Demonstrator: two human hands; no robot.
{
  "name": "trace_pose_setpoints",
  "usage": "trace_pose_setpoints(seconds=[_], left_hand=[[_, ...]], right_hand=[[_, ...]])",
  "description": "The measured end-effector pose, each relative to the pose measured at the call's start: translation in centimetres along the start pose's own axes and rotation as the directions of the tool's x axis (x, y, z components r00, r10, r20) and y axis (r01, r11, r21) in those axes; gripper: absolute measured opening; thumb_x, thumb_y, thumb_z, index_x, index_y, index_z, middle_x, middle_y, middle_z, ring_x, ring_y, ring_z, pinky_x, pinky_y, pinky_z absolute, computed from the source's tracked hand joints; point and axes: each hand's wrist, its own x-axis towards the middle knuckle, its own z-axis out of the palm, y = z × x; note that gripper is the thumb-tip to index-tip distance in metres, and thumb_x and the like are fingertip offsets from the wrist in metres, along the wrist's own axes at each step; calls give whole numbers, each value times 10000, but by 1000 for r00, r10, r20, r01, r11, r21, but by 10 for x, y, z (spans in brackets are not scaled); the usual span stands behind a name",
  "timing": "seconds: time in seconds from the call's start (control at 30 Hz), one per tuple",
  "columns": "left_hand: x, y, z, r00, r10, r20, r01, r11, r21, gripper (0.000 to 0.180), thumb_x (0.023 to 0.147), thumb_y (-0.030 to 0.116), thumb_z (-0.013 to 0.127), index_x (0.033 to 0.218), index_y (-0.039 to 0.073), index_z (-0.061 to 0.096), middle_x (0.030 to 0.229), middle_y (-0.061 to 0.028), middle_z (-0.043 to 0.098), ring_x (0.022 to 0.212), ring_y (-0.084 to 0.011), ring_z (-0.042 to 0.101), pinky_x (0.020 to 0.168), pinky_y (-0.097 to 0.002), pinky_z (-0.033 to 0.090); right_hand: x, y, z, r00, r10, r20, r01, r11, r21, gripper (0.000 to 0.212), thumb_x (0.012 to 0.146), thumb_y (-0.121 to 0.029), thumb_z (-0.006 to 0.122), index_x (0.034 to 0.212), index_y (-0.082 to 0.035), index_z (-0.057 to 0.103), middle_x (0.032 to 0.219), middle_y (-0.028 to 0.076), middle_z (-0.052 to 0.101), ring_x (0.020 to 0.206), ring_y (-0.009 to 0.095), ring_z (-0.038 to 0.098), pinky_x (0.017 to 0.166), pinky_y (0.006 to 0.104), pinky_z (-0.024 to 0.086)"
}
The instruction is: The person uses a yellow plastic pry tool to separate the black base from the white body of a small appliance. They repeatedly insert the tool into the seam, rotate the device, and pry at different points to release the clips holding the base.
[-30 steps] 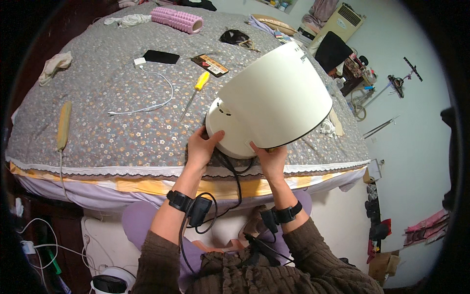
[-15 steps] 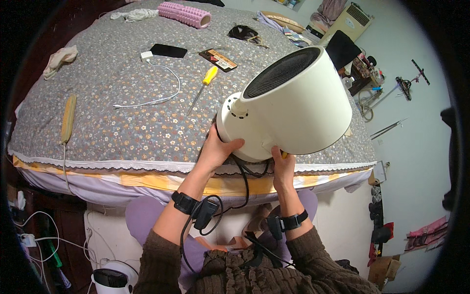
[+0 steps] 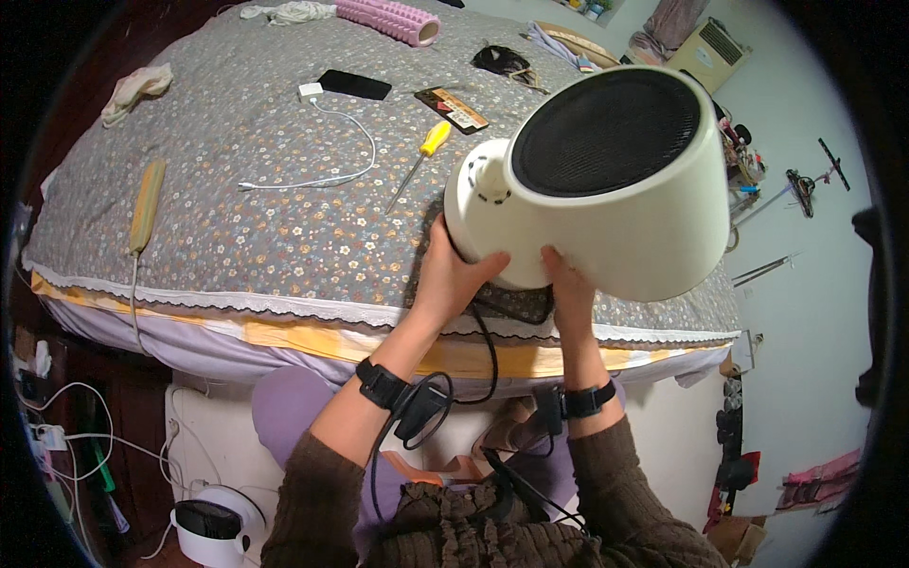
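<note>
A white appliance (image 3: 653,237), with a drum-shaped head, black mesh face and round base, is tilted above the near edge of the bed. It looks like a fan; its kind is not certain. My left hand (image 3: 450,282) grips the rim of the base, thumb on the near side. Around the underside, beside the drum, my right hand (image 3: 572,295) is closed on the appliance, most of its fingers hidden. A black cable (image 3: 490,346) hangs below. Left of the base lies a screwdriver (image 3: 436,139) with a yellow handle, its shaft pointing toward me.
Across the flowered bedspread (image 3: 284,237) lie a black phone (image 3: 355,84), a white charger cable (image 3: 365,161), a flat printed package (image 3: 453,109), a yellow-beige bar with a cord (image 3: 147,206) and a pink foam roller (image 3: 388,21). A smaller white appliance (image 3: 216,544) stands at lower left.
The drum's mesh face has turned more toward me. Something yellow at my right fingers is no longer visible. The bed's things appear shifted rightward and slightly up in the view.
</note>
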Motion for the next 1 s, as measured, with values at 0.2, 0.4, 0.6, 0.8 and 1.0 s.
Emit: trace_pose_setpoints(seconds=[0.2, 0.4, 0.6, 0.8, 1.0], left_hand=[[15, 20, 39, 970, 167, -174, -158, 985, 68, 953, 718, 312, 862, 1385, -39, 280, 1154, -268, 642, 1038, -411, 662, 858, -454, 543], [3, 26, 97, 953, 123, -275, -114, 992, 51, 994, 742, 234, 809, 1461, -14, 169, 1334, -282, 467, 1131, -452, 577, 880, -495, 520], [4, 12, 114, 979, 134, -156, -111, 983, 144, 1134, 764, 274, 815, 1537, -27, 42, 1447, -318, 377, 1257, -452, 502, 1013, -463, 462], [5, 7, 125, 948, 272, 163, -307, 917, 256, 942, 797, 247, 779, 1545, 97, 226, 1395, -196, 442, 1136, -391, 592, 928, -454, 512], [9, 4, 75, 891, 375, 258, -442, 848, 293, 384, 824, 179, 759, 1165, 29, 665, 1118, -145, 664, 1015, -280, 670, 860, -372, 551]], right_hand=[[60, -19, -7, 989, 111, -101, -90, 977, 193, 433, 907, -262, 735, 1255, -38, 610, 1191, 51, 608, 1065, 158, 578, 884, 305, 483], [87, 13, -36, 985, 139, 106, -172, 878, 447, 252, 894, -184, 726, 1091, -53, 638, 1058, 64, 633, 983, 164, 607, 848, 332, 518], [107, 47, -49, 872, 325, 365, -461, 796, 392, 332, 970, -255, 597, 1207, -24, 620, 1132, 113, 657, 996, 219, 651, 860, 365, 545], [140, 85, -75, 765, 424, 484, -608, 723, 328, 382, 954, -349, 596, 1143, -25, 669, 999, 113, 724, 801, 228, 727, 659, 372, 620], [150, 120, -80, 699, 563, 440, -714, 526, 462, 328, 914, -439, 608, 931, -119, 678, 779, 26, 653, 613, 169, 613, 424, 272, 448]])
